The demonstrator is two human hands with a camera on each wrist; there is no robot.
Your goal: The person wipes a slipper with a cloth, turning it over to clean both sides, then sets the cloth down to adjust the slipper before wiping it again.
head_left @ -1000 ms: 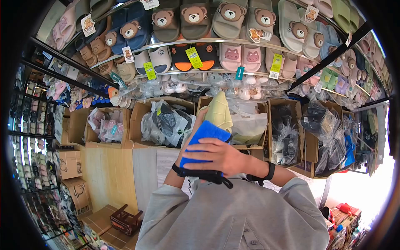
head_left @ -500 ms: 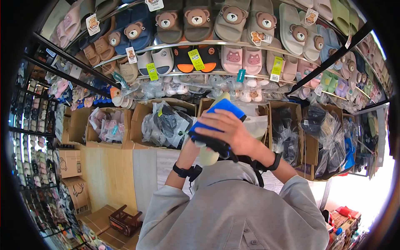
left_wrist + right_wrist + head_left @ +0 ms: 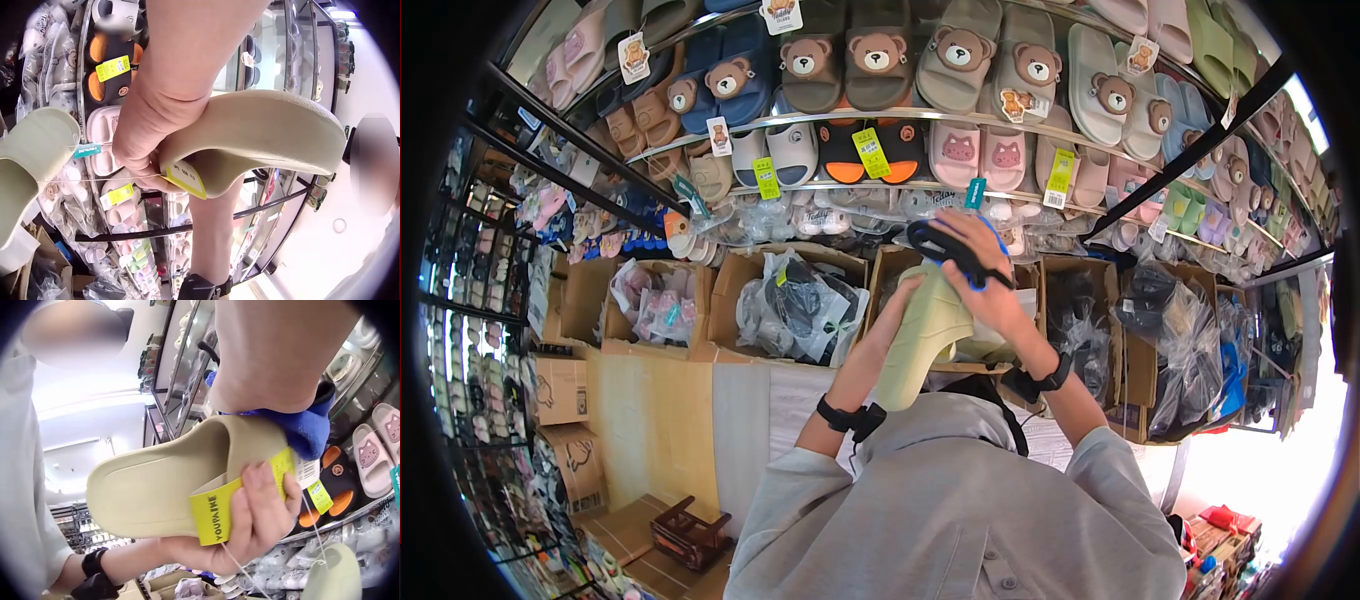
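Note:
My left hand (image 3: 253, 515) grips a pale yellow-green slide slipper (image 3: 147, 487) by its strap, fingers over a yellow tag (image 3: 215, 512). In the head view the slipper stands tilted, its heel end toward my chest. A matching slipper (image 3: 31, 156) hangs from it by a thin thread. At the slipper's far, toe end, my right hand (image 3: 975, 255) holds a blue cleaning pad (image 3: 306, 428) with a black strap (image 3: 950, 250). The pad lies against the slipper's strap; in the head view the hand mostly hides it.
Racks of slides with bear faces (image 3: 878, 55) rise in front. Below stand open cardboard boxes (image 3: 580, 305) holding plastic-wrapped footwear (image 3: 800, 310). A small brown wooden stool (image 3: 690, 535) sits at the lower left, and more shelving (image 3: 475, 350) runs along the left side.
The slipper has turned from toe-up behind the pad to its long side showing, heel toward me. My right hand with the blue pad has moved up and right to the toe end.

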